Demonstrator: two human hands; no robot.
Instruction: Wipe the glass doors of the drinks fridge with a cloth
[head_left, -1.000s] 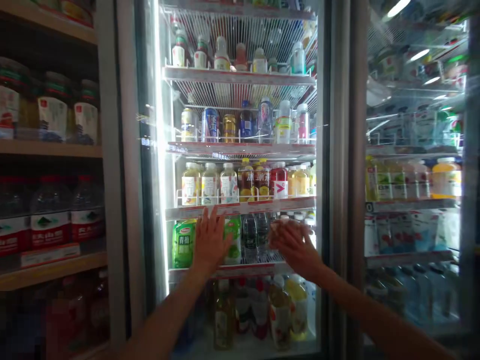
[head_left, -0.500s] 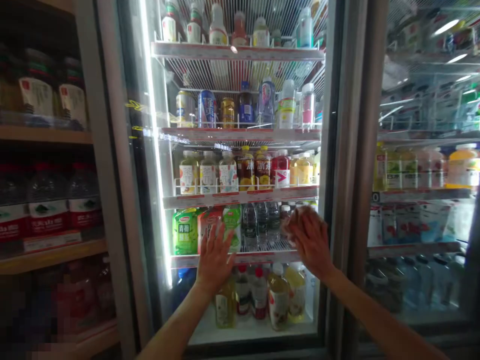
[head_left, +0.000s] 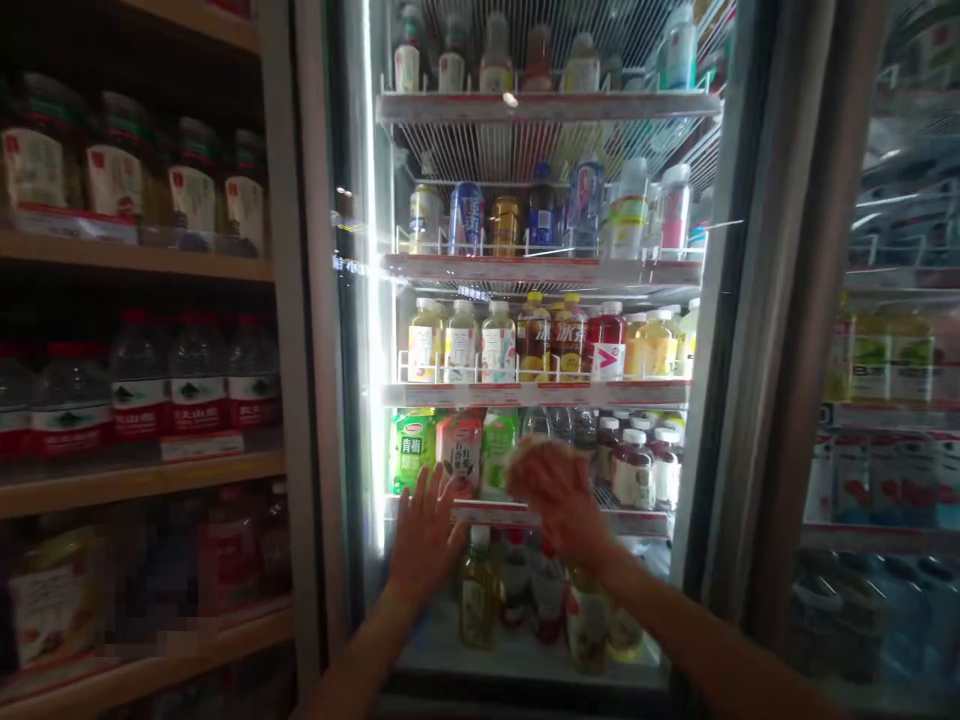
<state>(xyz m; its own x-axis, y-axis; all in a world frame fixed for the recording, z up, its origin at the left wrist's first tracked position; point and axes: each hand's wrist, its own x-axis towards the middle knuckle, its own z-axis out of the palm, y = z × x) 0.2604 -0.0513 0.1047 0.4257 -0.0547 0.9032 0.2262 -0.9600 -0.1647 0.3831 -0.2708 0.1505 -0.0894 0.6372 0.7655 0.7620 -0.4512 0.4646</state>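
Note:
My left hand [head_left: 424, 535] lies flat with its fingers spread against the front of a lit drinks fridge [head_left: 540, 270], just below a pink carton [head_left: 461, 450] and a green bottle [head_left: 411, 450]. My right hand [head_left: 555, 495] is raised beside it, in front of the same shelf rail [head_left: 637, 520], and is smeared by motion, so its fingers do not show clearly. Neither hand visibly holds anything. Dark bottles with white caps [head_left: 634, 468] stand right of my right hand. Yellow and red bottles [head_left: 476, 600] on the bottom shelf sit under both hands.
Wooden shelves on the left carry red-labelled water bottles [head_left: 195, 390] and jars [head_left: 191, 200]. A grey door frame [head_left: 750, 330] slants down on the right. Beyond it, a second glass-fronted fridge [head_left: 885, 400] holds more drinks.
Both hands have dropped lower and my right hand has moved left, closer to my left hand. The view has shifted so the fridge sits further right and the left shelves show more.

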